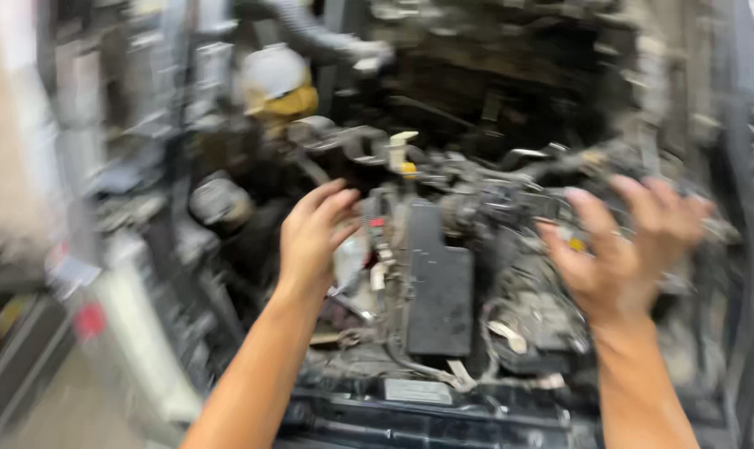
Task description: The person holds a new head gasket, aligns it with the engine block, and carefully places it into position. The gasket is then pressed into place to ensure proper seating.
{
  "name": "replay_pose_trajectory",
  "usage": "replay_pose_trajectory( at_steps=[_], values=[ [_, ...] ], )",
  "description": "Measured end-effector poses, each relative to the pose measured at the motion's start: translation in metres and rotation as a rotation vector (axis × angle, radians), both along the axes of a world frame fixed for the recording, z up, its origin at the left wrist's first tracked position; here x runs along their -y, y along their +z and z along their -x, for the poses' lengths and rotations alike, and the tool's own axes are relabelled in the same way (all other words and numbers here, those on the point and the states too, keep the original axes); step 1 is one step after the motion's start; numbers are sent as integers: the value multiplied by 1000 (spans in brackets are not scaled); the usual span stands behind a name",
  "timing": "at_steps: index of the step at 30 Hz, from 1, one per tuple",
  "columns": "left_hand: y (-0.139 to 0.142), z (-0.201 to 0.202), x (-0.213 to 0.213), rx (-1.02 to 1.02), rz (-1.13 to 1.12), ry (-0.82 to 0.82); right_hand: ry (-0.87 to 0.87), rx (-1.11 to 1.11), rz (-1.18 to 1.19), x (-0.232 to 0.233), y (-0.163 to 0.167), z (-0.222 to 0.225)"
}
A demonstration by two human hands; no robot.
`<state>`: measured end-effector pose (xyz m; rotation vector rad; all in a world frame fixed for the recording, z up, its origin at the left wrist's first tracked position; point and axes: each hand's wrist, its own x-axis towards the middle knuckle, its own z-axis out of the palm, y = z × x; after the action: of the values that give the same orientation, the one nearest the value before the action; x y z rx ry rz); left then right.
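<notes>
Engine bay (440, 283) under empty hands (312, 233)

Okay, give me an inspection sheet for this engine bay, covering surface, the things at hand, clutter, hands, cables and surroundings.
Surface: open engine bay, dirty and crowded; front crossmember runs along the near edge.
Things at hand: black rectangular box cover sits between the two hands; neither touches it.
Clutter: white reservoir with yellowish fluid at upper left; white and yellow cap behind the box; loose debris near the front.
Hands: left hand open, fingers up, holding nothing; right hand open, fingers spread, holding nothing; both blurred.
Cables: hoses and wiring tangled across the middle; routing too blurred to trace.
Surroundings: pale floor at left; dark body edge at right.
</notes>
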<state>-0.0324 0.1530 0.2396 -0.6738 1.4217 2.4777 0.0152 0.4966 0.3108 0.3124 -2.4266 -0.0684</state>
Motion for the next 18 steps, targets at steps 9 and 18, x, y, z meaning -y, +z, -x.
replay_pose_trajectory(
  at_steps=[9,18],
  values=[
    [-33,91,-13,77,-318,-56,41,78,-111,-33,-10,50],
    [-85,166,-60,111,-345,-60,136,151,-116,-74,-64,138]
  ],
)
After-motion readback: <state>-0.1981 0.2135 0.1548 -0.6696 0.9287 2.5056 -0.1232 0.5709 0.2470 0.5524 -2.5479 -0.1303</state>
